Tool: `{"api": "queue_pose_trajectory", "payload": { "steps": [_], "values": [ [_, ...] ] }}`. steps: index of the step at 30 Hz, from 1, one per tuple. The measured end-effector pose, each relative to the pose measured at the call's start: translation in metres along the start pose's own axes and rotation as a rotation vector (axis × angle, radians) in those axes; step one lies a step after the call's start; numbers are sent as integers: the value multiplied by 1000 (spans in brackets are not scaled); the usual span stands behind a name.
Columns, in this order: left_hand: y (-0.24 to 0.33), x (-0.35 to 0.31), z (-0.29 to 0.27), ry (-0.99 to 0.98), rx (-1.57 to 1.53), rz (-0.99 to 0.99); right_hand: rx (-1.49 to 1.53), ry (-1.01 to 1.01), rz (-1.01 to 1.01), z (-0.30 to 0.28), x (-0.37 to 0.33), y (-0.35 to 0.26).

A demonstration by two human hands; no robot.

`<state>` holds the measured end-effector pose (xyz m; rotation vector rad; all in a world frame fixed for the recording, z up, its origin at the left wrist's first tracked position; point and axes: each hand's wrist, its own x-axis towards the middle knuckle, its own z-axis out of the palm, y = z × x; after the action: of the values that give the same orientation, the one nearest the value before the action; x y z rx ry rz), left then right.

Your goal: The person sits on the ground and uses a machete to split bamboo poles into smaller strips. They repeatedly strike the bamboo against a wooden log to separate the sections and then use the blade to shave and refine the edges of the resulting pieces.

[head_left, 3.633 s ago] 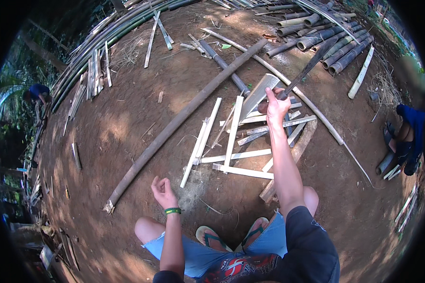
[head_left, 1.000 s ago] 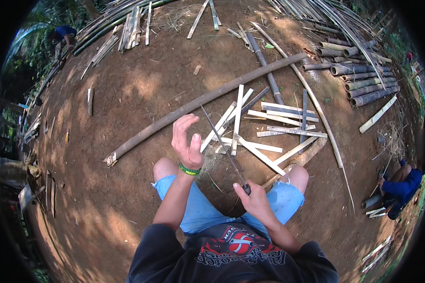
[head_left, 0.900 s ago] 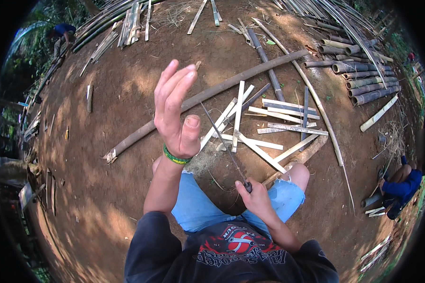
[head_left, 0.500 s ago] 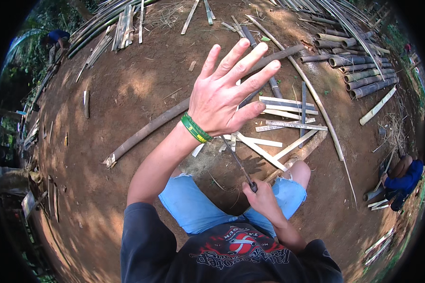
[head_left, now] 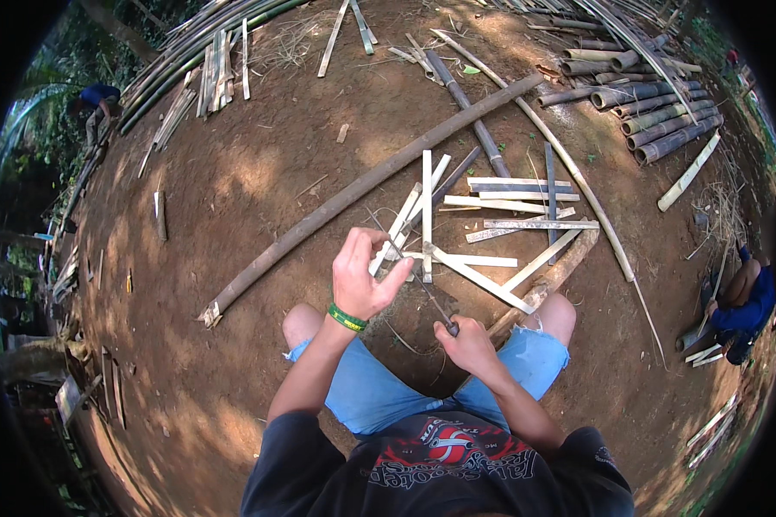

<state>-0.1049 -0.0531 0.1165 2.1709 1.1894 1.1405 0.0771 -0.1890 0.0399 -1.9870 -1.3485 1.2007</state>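
Head view: the left hand (head_left: 362, 280) pinches a slat (head_left: 390, 246) just left of the upright slat (head_left: 427, 215), the right hand (head_left: 467, 345) fists a knife (head_left: 438, 308) below it; grip firmly, blade angled away.

Person is wearing a black t-shirt (head_left: 440, 470) w/ short sleeves; a red and white graphic is showing across the chest, w/ lettering that's too bent by the lens to make out. Light blue denim shorts (head_left: 379, 392) are covering the thighs, hems fraying a bit at the right leg, approx at the knee. A green wristband (head_left: 347, 318) w/ small yellow marks is sitting on the left wrist, just below the left hand (head_left: 362, 276). Right hand (head_left: 467, 343) is wearing nothing, no band or watch. Both forearms are showing bare, knees too. Feet aren't showing.
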Motion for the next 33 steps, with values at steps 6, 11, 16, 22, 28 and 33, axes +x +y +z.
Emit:
{"api": "queue_pose_trajectory", "payload": {
  "steps": [6,11,16,22,28,33],
  "values": [
    [-41,-45,34,16,144,-44,320,-338,105,-3,29,11],
    [-45,-48,30,93,158,-37,447,-411,277,10,51,38],
    [-50,-49,32,109,189,-98,-43,-121,227,90,69,108],
    [-56,-42,20,230,122,-333,-9,-120,319,112,72,144],
    [-73,-57,5,272,27,-450,16,-109,374,118,76,160],
    [-99,-78,-15,345,-85,-601,-20,209,443,123,105,173]
  ]
}}
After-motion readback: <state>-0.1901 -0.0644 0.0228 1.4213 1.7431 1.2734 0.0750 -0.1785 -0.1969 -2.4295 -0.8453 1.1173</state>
